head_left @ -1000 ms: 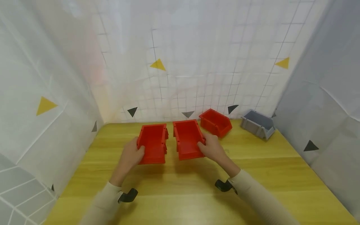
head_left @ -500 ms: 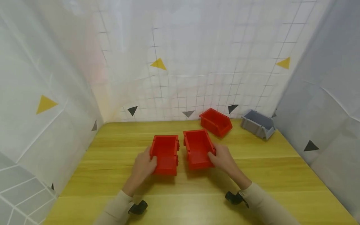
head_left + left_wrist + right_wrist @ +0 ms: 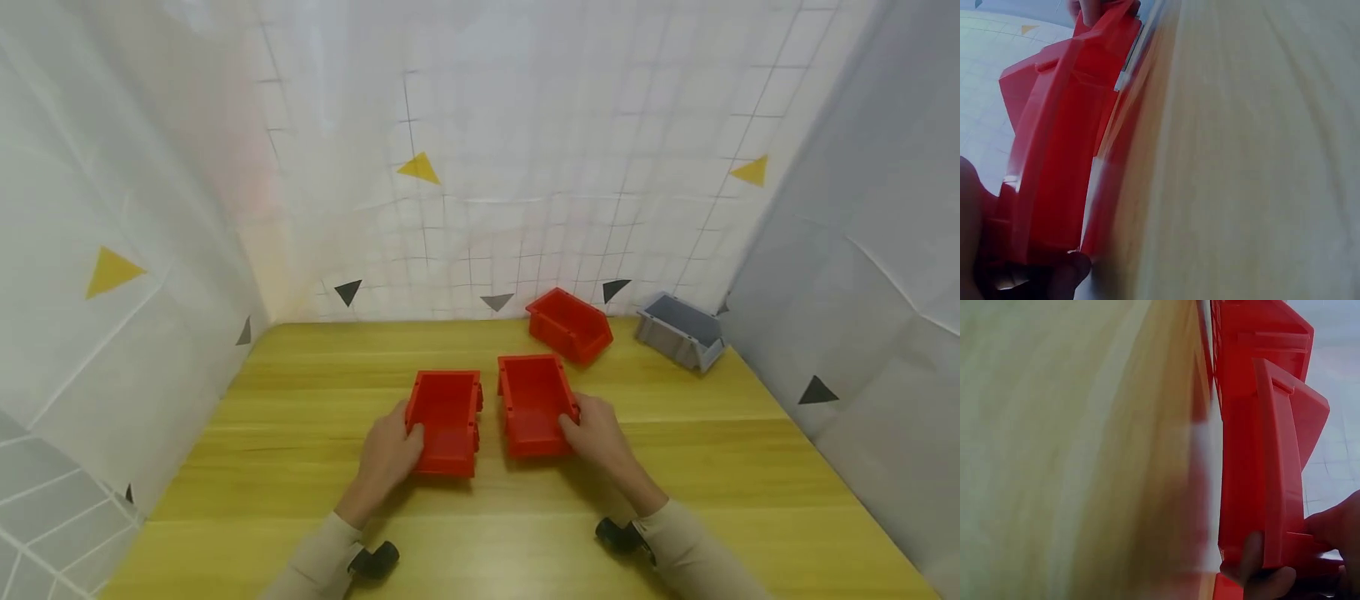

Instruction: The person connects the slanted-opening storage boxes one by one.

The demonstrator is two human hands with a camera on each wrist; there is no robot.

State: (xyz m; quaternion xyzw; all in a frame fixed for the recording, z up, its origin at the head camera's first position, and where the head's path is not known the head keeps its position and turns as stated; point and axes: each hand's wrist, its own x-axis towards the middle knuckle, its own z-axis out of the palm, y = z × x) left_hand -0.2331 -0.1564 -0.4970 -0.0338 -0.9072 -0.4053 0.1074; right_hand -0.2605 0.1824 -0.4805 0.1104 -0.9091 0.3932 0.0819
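Observation:
My left hand point(image 3: 391, 450) grips the left side of a red plastic storage bin point(image 3: 444, 421), thumb over its rim. A second red bin point(image 3: 534, 408) is held by its right side in my right hand point(image 3: 602, 435). The two bins stand side by side with a narrow gap between them, their open tops toward the head camera. In the left wrist view, fingertips point(image 3: 1072, 269) curl under the red bin's wall point(image 3: 1054, 169). From the right wrist, fingers point(image 3: 1266, 581) pinch the other bin's edge point(image 3: 1275, 487). Both bins appear slightly above the tabletop.
Behind the held bins, a third red bin point(image 3: 570, 327) sits on the wooden table point(image 3: 315, 350). To its right is a grey bin point(image 3: 681, 332) near the table's right edge. White sheeting point(image 3: 510, 125) with yellow and black triangles encloses the back and sides.
Both hands have brought their red bins toward me and to the right, lower toward the table; the movement is small over the last half second. The back bins stay put.

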